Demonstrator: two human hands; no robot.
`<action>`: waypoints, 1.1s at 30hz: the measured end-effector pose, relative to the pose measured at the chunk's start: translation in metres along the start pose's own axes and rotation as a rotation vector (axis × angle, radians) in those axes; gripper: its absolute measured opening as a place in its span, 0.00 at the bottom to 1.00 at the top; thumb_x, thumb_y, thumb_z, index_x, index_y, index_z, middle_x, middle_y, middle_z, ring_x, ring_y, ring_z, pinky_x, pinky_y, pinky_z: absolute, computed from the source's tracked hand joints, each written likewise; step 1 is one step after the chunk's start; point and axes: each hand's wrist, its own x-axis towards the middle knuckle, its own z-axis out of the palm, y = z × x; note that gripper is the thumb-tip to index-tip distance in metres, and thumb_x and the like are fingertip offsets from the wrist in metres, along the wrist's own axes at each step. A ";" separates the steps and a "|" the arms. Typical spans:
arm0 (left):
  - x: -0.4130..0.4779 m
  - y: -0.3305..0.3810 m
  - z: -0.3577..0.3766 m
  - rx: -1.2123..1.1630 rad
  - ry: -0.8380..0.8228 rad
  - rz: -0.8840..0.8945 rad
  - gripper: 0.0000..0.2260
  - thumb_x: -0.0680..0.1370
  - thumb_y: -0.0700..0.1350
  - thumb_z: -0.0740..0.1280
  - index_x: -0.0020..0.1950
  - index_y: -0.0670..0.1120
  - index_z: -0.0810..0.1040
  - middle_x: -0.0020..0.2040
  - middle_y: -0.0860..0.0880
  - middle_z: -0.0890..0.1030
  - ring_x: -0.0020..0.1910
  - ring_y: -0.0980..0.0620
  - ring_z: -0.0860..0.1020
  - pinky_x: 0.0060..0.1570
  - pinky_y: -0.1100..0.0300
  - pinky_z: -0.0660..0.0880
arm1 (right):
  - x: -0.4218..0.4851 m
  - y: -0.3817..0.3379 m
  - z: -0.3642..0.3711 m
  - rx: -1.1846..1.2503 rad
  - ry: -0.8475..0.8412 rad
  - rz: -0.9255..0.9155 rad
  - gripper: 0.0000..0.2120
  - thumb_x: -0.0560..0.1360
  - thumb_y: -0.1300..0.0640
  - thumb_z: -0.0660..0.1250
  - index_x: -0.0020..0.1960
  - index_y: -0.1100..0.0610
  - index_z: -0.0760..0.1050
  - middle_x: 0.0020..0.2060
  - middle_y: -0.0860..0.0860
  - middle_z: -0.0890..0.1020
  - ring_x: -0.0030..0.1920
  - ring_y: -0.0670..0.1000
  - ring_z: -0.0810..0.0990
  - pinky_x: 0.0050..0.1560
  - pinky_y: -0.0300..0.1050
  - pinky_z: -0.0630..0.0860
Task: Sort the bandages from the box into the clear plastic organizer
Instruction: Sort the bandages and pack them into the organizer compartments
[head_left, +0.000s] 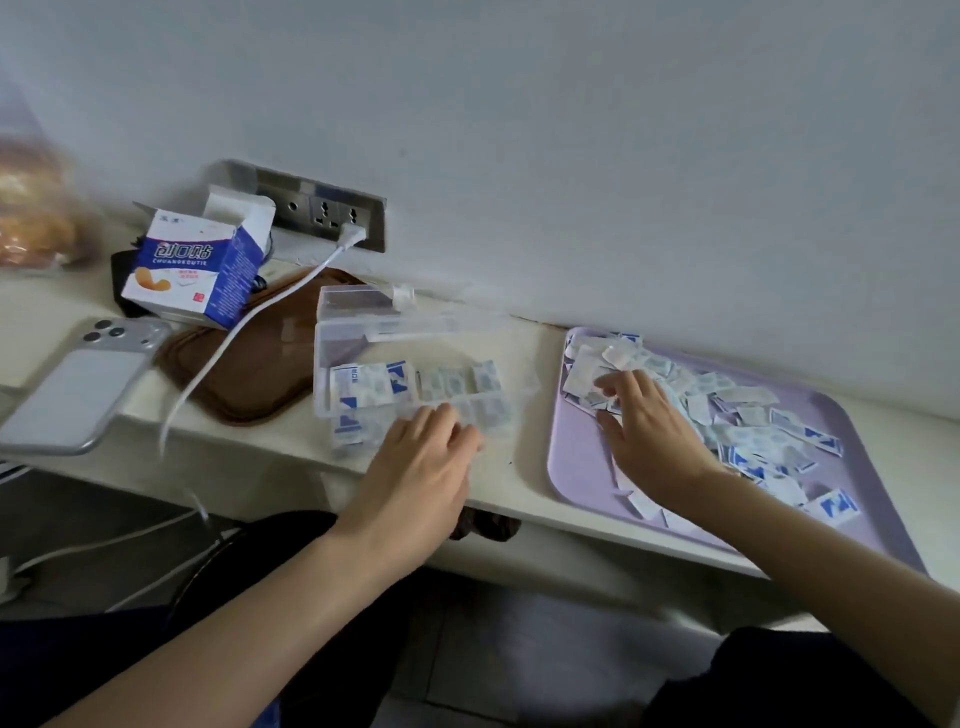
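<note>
A clear plastic organizer (332, 343) lies open on the pale counter, with wrapped bandages (371, 387) stacked in its compartments. My left hand (421, 457) rests palm down on its near edge, fingers spread, holding nothing that I can see. A lilac tray (576, 462) to the right carries a loose heap of white and blue bandages (748, 431). My right hand (649, 431) lies flat on that heap, fingertips touching the wrappers at the tray's far left corner. The opened bandage box (195, 265) leans at the back left.
A phone (78, 384) lies at the left edge. A brown pad (249, 364) sits under a white charging cable (249, 317) that runs to the wall socket (332, 213). A bag of bread (36, 208) stands at the far left. The counter's front edge runs just below my hands.
</note>
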 end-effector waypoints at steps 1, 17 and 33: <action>-0.003 0.005 0.008 -0.008 -0.044 0.045 0.12 0.65 0.40 0.73 0.46 0.48 0.78 0.42 0.50 0.75 0.40 0.50 0.75 0.40 0.57 0.74 | -0.006 0.014 0.003 -0.029 -0.044 0.031 0.17 0.80 0.56 0.58 0.67 0.58 0.64 0.63 0.54 0.69 0.64 0.54 0.68 0.64 0.43 0.64; 0.076 0.097 0.063 -0.175 -0.303 0.127 0.17 0.76 0.39 0.60 0.64 0.43 0.72 0.60 0.42 0.74 0.57 0.40 0.73 0.57 0.51 0.71 | -0.004 0.108 -0.006 -0.196 -0.479 0.360 0.48 0.68 0.37 0.67 0.76 0.56 0.47 0.74 0.59 0.55 0.73 0.63 0.53 0.70 0.65 0.57; 0.084 0.124 0.076 0.084 -0.476 0.098 0.18 0.82 0.46 0.51 0.72 0.49 0.58 0.73 0.48 0.58 0.68 0.46 0.62 0.63 0.50 0.62 | -0.009 0.154 -0.022 0.050 -0.405 0.201 0.38 0.70 0.48 0.72 0.73 0.57 0.58 0.69 0.53 0.67 0.68 0.55 0.66 0.66 0.48 0.63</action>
